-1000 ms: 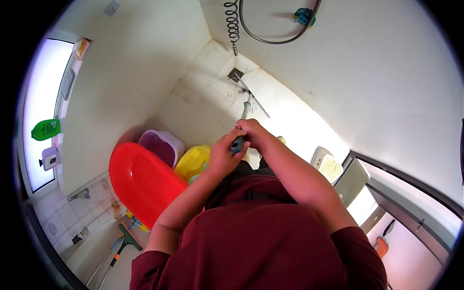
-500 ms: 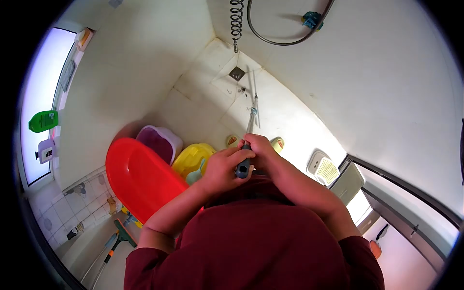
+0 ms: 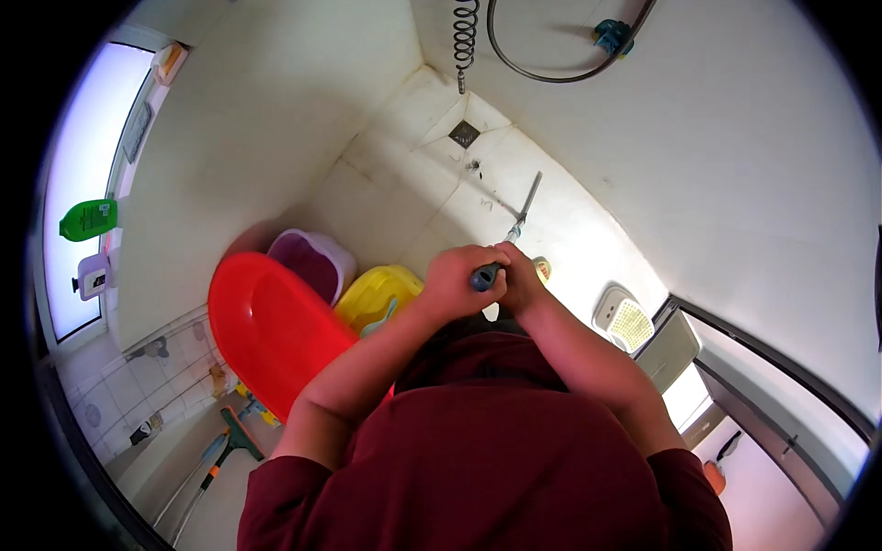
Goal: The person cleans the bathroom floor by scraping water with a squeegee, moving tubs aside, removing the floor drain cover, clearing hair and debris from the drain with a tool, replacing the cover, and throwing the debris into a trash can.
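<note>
A long-handled floor squeegee (image 3: 514, 233) slants away from me, its thin straight head (image 3: 531, 196) low over the pale tiled floor; whether it touches is hard to tell. Wrapped round the dark grip (image 3: 484, 277) near its end is my left hand (image 3: 457, 283). My right hand (image 3: 524, 283) is closed on the handle right beside it, the two hands touching. Beyond the squeegee head, small dark clumps of debris (image 3: 474, 167) lie on the tiles near a square floor drain (image 3: 464, 134). My hands hide part of the handle.
At left stand a red baby bathtub (image 3: 248, 312), a purple tub (image 3: 317, 266) and a yellow basin (image 3: 390, 286). A whitish plastic stool (image 3: 625, 317) sits by the right wall. One slipper (image 3: 542, 269) shows past my right hand. A coiled hose (image 3: 466, 37) hangs over the far corner.
Both hands have moved slightly up and rightward with the grip. The squeegee head has swung right, away from the drain, and its handle now tilts more. The view has shifted a little.
</note>
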Motion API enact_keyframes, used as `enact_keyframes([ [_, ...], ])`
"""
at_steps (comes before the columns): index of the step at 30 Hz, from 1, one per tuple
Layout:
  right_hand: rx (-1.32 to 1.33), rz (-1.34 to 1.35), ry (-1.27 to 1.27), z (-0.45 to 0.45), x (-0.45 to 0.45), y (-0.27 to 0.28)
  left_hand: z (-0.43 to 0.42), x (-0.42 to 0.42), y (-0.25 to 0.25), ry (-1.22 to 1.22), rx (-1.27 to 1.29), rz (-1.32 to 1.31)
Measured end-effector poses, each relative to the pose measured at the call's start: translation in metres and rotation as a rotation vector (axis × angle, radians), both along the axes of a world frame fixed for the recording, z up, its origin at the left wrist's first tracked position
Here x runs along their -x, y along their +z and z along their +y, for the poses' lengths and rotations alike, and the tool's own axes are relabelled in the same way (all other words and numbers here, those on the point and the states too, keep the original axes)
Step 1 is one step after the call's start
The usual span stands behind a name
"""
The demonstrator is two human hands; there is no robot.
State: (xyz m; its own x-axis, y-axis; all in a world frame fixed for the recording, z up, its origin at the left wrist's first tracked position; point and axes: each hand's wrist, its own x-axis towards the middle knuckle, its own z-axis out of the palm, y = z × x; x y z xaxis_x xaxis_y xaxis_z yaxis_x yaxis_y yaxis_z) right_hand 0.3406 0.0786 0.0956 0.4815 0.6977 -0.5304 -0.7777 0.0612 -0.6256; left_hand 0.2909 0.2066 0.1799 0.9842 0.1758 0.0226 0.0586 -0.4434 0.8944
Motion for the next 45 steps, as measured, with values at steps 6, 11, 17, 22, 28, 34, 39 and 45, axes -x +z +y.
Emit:
enact_keyframes([
  [6,-0.105,0.682,-0.201,0.05,-0.026,-0.004,0.039,-0.015,-0.011,-0.051,0.077,0.01],
  [11,-0.055,-0.196,-0.01,0.085,-0.031,-0.058,0.072,-0.038,-0.003,-0.102,0.194,0.128],
  [17,-0.195,0.5,-0.226,0.134,-0.047,-0.046,0.104,-0.051,0.006,-0.146,0.162,0.099],
  [22,-0.279,0.838,-0.404,0.167,-0.061,-0.019,0.126,-0.06,0.016,-0.117,0.156,0.153],
  [28,-0.274,0.839,-0.458,0.196,-0.076,-0.016,0.147,-0.076,0.021,-0.144,0.09,0.15],
  [34,-0.282,0.837,-0.439,0.215,-0.078,-0.015,0.163,-0.075,0.017,-0.117,0.083,0.112],
  [39,-0.278,0.877,-0.41,0.224,-0.07,-0.023,0.16,-0.064,0.019,-0.054,0.064,0.135],
  [45,-0.218,0.693,-0.362,0.185,-0.055,0.007,0.135,-0.051,0.04,-0.15,-0.132,0.116],
])
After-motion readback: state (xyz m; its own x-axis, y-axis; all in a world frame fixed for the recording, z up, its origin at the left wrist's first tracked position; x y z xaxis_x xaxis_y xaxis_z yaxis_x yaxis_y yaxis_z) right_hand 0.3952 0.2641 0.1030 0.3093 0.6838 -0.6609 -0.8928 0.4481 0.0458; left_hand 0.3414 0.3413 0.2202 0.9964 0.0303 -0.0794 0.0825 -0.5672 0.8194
